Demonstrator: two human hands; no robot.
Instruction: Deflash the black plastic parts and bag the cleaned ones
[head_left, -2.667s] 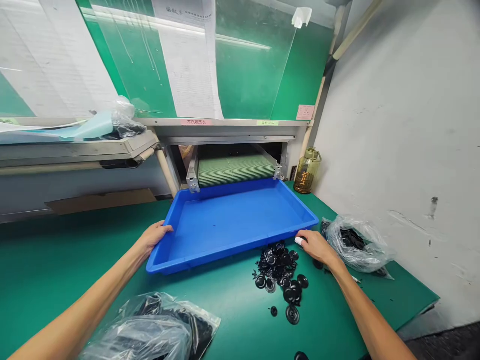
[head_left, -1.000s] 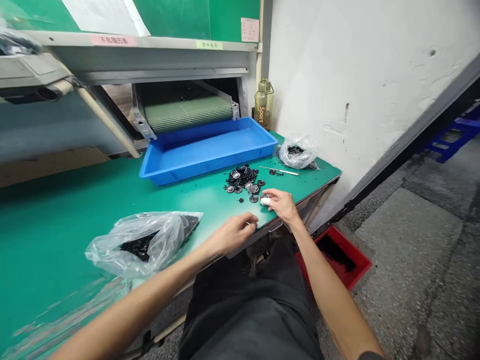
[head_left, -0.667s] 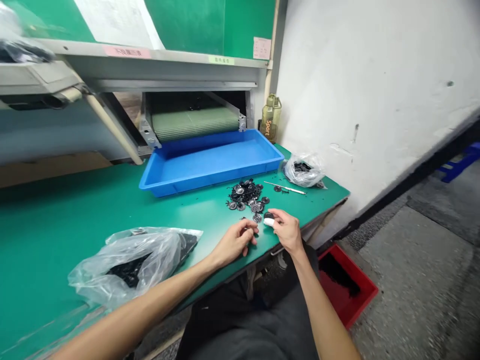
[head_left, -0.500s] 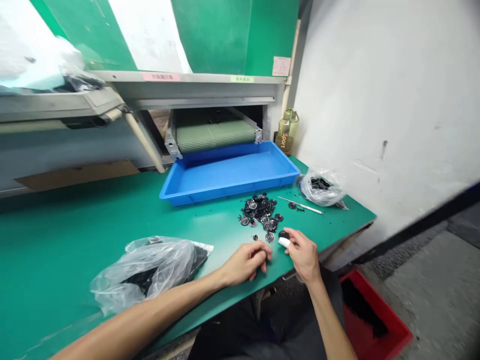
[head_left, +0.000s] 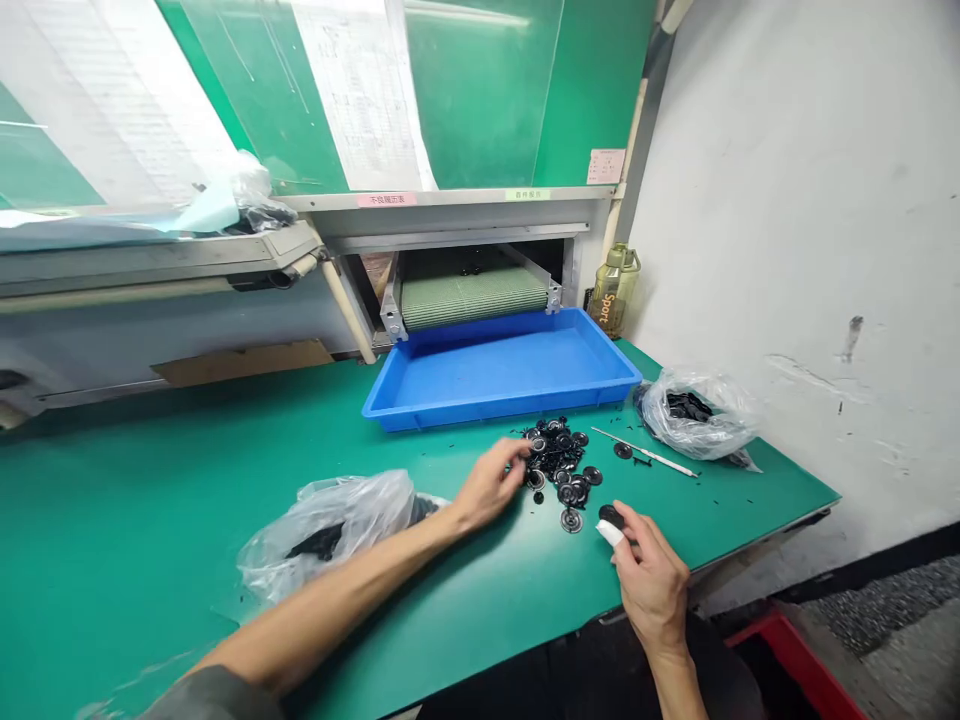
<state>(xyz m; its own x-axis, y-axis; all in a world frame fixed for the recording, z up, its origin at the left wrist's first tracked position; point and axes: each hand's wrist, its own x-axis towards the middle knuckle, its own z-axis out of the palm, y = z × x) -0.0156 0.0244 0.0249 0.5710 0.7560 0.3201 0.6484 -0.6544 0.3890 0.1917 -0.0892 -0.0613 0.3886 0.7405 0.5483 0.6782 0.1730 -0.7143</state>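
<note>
My right hand [head_left: 651,575] is closed on a round black plastic disc [head_left: 611,516], pinched between fingers and a thumb wrapped in a white cover [head_left: 610,533]. It is over the green table near the front edge. At the left side of a pile of small black parts [head_left: 555,455], my left hand [head_left: 491,485] reaches in with its fingers bent and a little apart. Its fingertips are slightly blurred, and I make out nothing held in them. The pile mixes round discs with small pronged pieces. One ringed disc [head_left: 571,520] lies between the pile and my right hand.
Behind the pile sits a blue tray [head_left: 495,375] under a green conveyor belt [head_left: 472,300]. A white pen-like tool [head_left: 660,460] lies to the right, near a clear bag of black parts [head_left: 697,415]. Another bag [head_left: 330,530] lies beside my left forearm. A bottle [head_left: 613,290] stands against the wall.
My left hand has moved away from beside my right hand to the pile's left edge. My right hand still holds the black disc. The camera view has shifted, so the scene sits further right.
</note>
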